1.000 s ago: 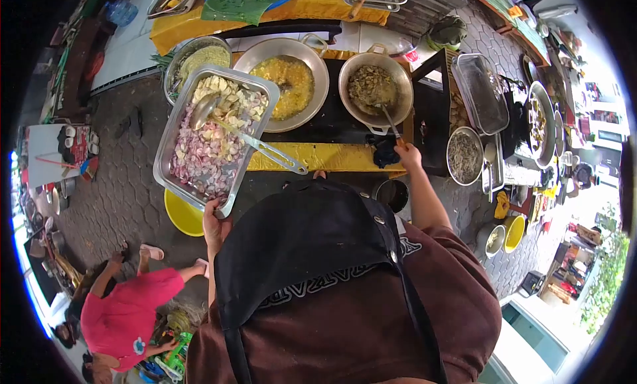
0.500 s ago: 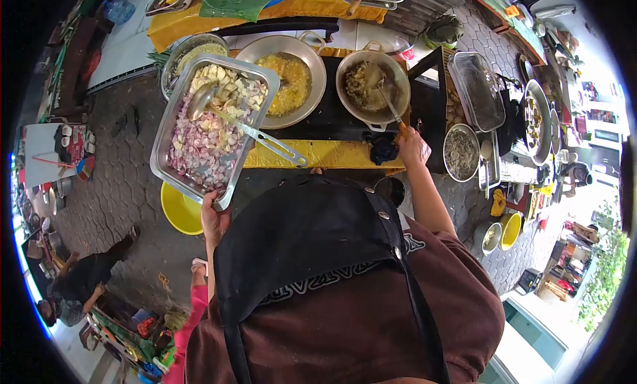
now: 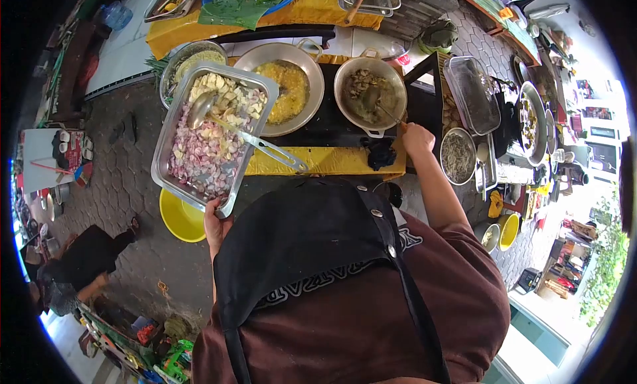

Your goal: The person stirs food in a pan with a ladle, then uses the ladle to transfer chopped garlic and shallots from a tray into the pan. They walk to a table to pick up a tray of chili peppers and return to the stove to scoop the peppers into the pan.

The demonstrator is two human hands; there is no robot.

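Our right hand grips the spatula, now lower in the wok; stirring goes on. Our left hand holds the tray.

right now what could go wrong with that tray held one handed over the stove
The left hand grips the tray by one corner only; loaded with sliced onion, it may tip. The ladle lies loose with its handle over the rim and might slide off. The right hand stirs the wok, so attention is split.

The tray and ladle are shiny bare metal. The wok is dull grey metal. The basin is glossy yellow plastic; the ground is rough paving.
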